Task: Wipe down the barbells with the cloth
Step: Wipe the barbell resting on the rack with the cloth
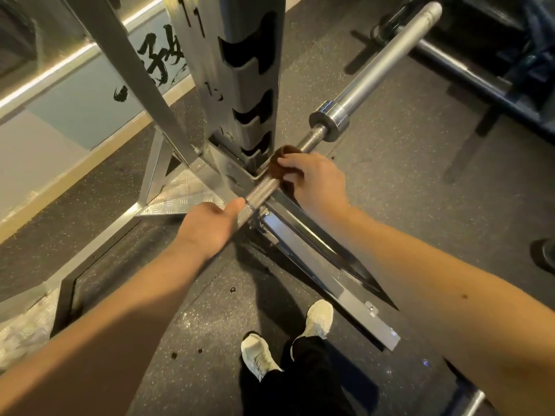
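Note:
A steel barbell (381, 64) rests in the rack and runs from the centre of the view up to the top right; its thick sleeve is bare of plates. My left hand (210, 226) grips the knurled shaft (259, 189), thumb lying along it. Just up the shaft, my right hand (315, 183) holds a brown cloth (277, 166) wrapped around the bar, close to the rack upright. The part of the shaft under the cloth is hidden.
A silver rack upright (240, 70) with notched slots stands right behind the bar. Its base rails (336, 280) and a checker-plate foot (180, 190) lie on the dark rubber floor. A dark bench frame (495, 85) sits at upper right. My white shoes (318, 319) are below.

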Tool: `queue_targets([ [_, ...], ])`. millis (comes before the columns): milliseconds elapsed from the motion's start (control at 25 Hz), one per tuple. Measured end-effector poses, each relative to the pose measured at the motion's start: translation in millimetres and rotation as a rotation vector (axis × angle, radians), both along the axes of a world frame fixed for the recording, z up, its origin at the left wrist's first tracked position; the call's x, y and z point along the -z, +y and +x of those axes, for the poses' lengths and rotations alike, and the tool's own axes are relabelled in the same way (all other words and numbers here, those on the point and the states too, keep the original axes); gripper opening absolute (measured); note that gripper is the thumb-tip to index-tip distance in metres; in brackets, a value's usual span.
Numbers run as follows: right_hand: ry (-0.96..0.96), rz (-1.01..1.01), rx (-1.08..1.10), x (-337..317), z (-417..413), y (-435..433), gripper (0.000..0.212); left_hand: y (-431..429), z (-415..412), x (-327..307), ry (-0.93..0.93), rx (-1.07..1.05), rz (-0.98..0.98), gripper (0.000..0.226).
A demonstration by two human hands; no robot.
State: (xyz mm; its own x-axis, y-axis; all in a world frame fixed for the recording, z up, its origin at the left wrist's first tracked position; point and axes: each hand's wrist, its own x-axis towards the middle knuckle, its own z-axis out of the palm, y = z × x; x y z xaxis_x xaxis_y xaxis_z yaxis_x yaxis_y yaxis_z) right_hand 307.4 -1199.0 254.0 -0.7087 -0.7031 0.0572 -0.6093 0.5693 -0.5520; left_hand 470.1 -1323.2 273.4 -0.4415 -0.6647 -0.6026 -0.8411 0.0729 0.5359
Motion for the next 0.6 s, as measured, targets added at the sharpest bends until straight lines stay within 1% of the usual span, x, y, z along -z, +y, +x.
queue_targets([
  [80, -0.051, 0.032, 0.088, -4, -29, -3, 0.038, 13, -4, 2, 0.058, -0.120, -0.039, 0.040],
  [160, -0.122, 0.022, 0.245, -6, -51, -8, 0.046, 26, 0, 7, 0.154, -0.185, -0.109, 0.035],
  [240, -0.146, 0.002, 0.312, -7, -51, -14, 0.048, 34, 8, 9, 0.180, -0.127, -0.239, 0.037],
  [320, -0.215, -0.093, 0.354, -10, -34, -16, 0.042, 37, 15, 15, 0.191, -0.031, -0.356, 0.034],
  [360, -0.236, -0.124, 0.350, -8, -18, -16, 0.038, 37, 16, 15, 0.202, -0.014, -0.391, 0.032],
  [400, -0.200, -0.114, 0.321, -4, 1, -15, 0.036, 38, 16, 14, 0.199, -0.009, -0.413, 0.030],
  [480, -0.125, -0.093, 0.195, 1, 42, -10, 0.032, 36, 12, 11, 0.159, 0.024, -0.437, 0.030],
  [520, -0.113, -0.126, 0.116, 3, 55, -7, 0.030, 32, 11, 10, 0.132, 0.043, -0.422, 0.030],
  [600, -0.086, -0.128, 0.009, 2, 54, -3, 0.029, 22, 10, 7, 0.103, 0.057, -0.315, 0.030],
])
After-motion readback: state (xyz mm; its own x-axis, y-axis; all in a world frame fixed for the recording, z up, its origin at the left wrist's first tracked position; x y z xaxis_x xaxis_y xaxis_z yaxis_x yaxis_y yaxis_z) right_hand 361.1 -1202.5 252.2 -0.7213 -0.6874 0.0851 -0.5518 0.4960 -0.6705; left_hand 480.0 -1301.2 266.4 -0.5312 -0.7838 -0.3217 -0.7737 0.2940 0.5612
